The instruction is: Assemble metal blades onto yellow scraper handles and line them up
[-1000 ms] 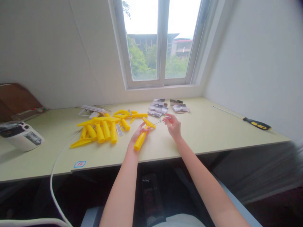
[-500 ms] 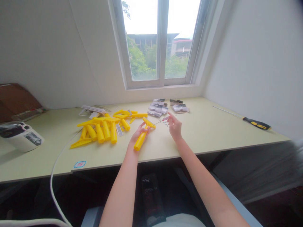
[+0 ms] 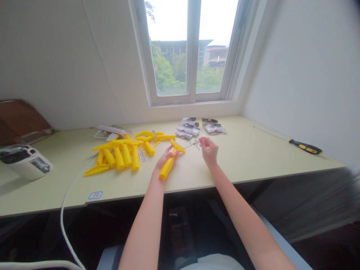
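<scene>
My left hand point(image 3: 168, 159) grips a yellow plastic tube point(image 3: 167, 167) near its upper end. The fingers also touch an angular yellow plastic piece point(image 3: 177, 146) that sits at the tube's top. A thin metal wire point(image 3: 190, 145) with small shiny bits runs from that piece toward my right hand point(image 3: 209, 150). The right fingertips are pinched at the wire's far end, though the small bits are hard to make out. Just to the left lies a heap of several yellow plastic parts point(image 3: 119, 156) on the table.
Several printed packets point(image 3: 188, 128) lie at the pale green table's point(image 3: 242, 157) back edge, below a window point(image 3: 191, 48). A yellow-and-black screwdriver point(image 3: 305, 146) lies at the right. A white appliance point(image 3: 25, 161) stands at the left, and a white cable point(image 3: 63, 221) hangs over the front edge.
My right hand has moved slightly rightward, away from my left hand, and the metal wire now stretches farther toward it. My left hand and the yellow tube stay in place.
</scene>
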`<state>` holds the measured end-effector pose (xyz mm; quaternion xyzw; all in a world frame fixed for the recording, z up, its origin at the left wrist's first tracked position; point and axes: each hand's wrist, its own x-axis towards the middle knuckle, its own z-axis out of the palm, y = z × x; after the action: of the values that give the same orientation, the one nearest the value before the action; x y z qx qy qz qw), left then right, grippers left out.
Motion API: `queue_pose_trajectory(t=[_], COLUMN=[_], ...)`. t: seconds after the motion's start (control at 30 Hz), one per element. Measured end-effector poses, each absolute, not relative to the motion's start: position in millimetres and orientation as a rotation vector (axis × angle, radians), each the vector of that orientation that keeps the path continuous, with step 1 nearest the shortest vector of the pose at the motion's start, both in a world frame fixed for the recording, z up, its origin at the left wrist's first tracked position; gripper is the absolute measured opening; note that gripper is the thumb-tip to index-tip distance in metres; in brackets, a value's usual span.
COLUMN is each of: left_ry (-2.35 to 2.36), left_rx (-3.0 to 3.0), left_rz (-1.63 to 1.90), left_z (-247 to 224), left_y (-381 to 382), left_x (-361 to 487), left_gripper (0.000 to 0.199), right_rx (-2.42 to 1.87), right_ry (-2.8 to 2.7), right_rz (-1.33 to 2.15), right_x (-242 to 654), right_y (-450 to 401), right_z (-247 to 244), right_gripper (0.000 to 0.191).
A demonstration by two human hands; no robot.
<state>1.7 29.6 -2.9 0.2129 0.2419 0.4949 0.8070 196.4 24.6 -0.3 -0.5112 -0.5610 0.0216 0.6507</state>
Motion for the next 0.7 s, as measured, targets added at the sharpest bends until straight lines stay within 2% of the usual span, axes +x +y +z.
queue_pose_trajectory(t=[0.27,0.7], left_ry=[0.519,0.527], left_rx=[0.458,0.454], left_rz=[1.063,1.058], left_z=[-2.3,1.8], left_y=[29.1,26.5], left_x=[1.9,1.8], left_gripper=[0.066,0.070], right_rx=[-1.099,-1.142], right_ry=[-1.355,-1.290], right_rz=[-0.017,0.062], right_x=[196.0,198.2], right_y=[24.0,29.8], right_z=[1.1,-3.3], right_gripper=[0.030,0.032])
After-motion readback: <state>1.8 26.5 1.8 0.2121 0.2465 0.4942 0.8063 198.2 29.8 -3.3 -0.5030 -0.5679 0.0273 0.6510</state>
